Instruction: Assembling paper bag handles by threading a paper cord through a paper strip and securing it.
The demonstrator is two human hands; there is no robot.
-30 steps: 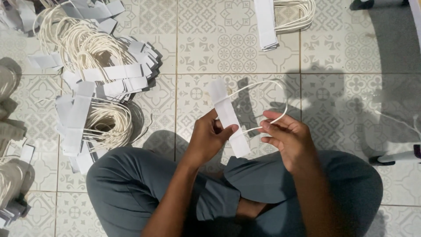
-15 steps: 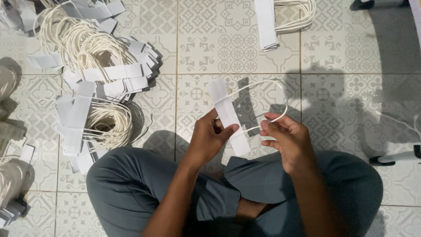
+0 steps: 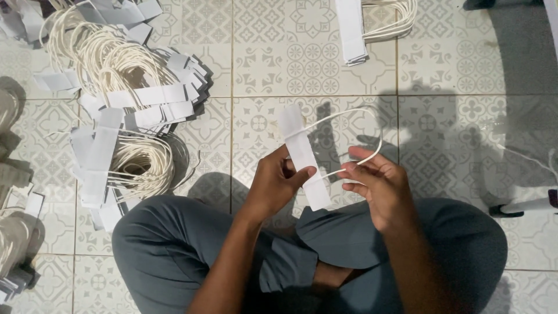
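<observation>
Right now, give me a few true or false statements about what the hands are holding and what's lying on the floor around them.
1. The left hand grips a white paper strip. True.
2. The right hand holds scissors. False: its fingers touch a white cord loop.
3. The cord loop joins the paper strip. True.
4. A heap of strips and cords lies on the person's right. False: it lies to the left.
5. The floor is bare wood. False: patterned tiles.
</observation>
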